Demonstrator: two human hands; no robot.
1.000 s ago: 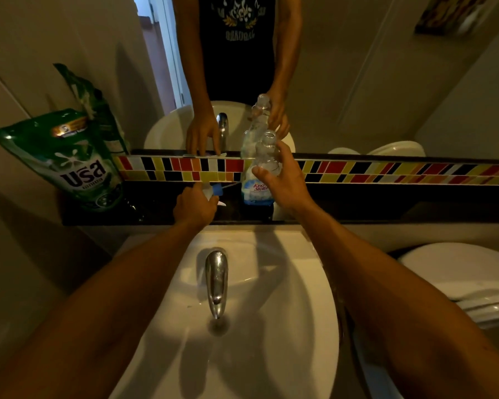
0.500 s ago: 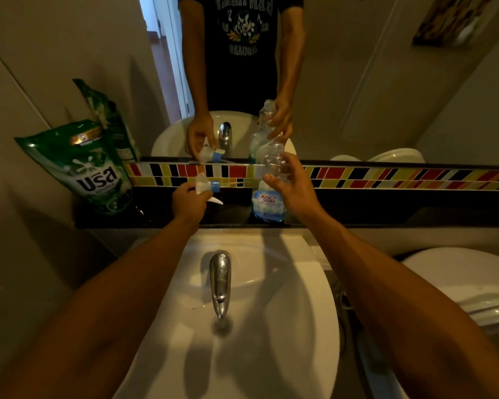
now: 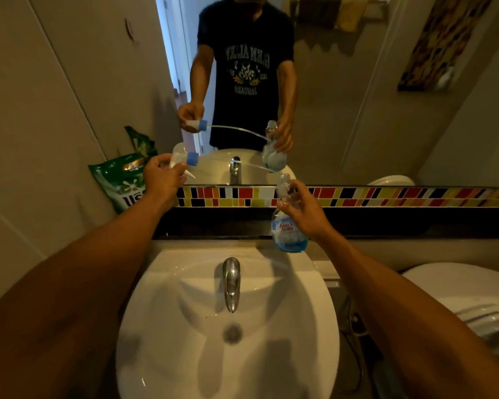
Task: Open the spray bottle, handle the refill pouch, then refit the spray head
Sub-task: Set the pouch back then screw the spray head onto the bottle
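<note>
My right hand [image 3: 303, 210] grips the neck of a clear spray bottle [image 3: 288, 231] with a little blue liquid at its bottom, held tilted above the back rim of the sink. Its mouth is uncovered. My left hand [image 3: 163, 178] holds the white spray head [image 3: 185, 159] with a blue collar up to the left, clear of the bottle. Its thin dip tube [image 3: 257, 166] trails right toward the bottle mouth. A green refill pouch [image 3: 118, 180] leans against the left wall on the dark ledge, partly behind my left hand.
A white sink [image 3: 271, 355] with a chrome tap [image 3: 231, 283] lies below my arms. A black ledge [image 3: 386, 223] and a coloured tile strip run under the mirror. A white toilet [image 3: 458, 298] stands at the right.
The spray head has come off the bottle and my left hand has lifted it up and left, drawing the tube out. My right hand has raised the bottle off the ledge.
</note>
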